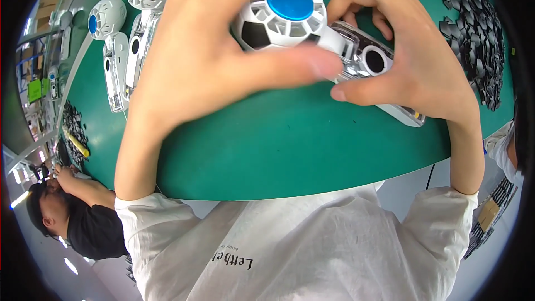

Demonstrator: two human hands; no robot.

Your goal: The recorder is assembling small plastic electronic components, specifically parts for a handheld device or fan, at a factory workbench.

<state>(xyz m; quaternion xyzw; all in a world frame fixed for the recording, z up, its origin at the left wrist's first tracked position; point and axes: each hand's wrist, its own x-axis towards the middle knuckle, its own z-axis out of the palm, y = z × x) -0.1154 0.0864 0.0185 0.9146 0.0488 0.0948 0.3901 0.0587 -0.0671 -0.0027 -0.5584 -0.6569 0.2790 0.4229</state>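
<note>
Both my hands hold one handheld fan [281, 32] above the green table. It has a white, football-patterned round head with a blue disc in the middle, and a handle with a clear casing and a black round spot ringed in white. My left hand [217, 50] curves around the head, its thumb blurred near the neck. Around the handle [374, 60], my right hand [415, 58] is closed with its thumb on the near side. The fan lies tilted, its handle pointing to the lower right. My left fingertips are partly hidden behind the head.
Two similar fans [116, 53] [146, 17] lie at the left on the green table [290, 156]. A large heap of dark small parts [473, 39] covers the right side; a smaller heap with a yellow tool [77, 144] is far left. Another person [83, 217] works at the left.
</note>
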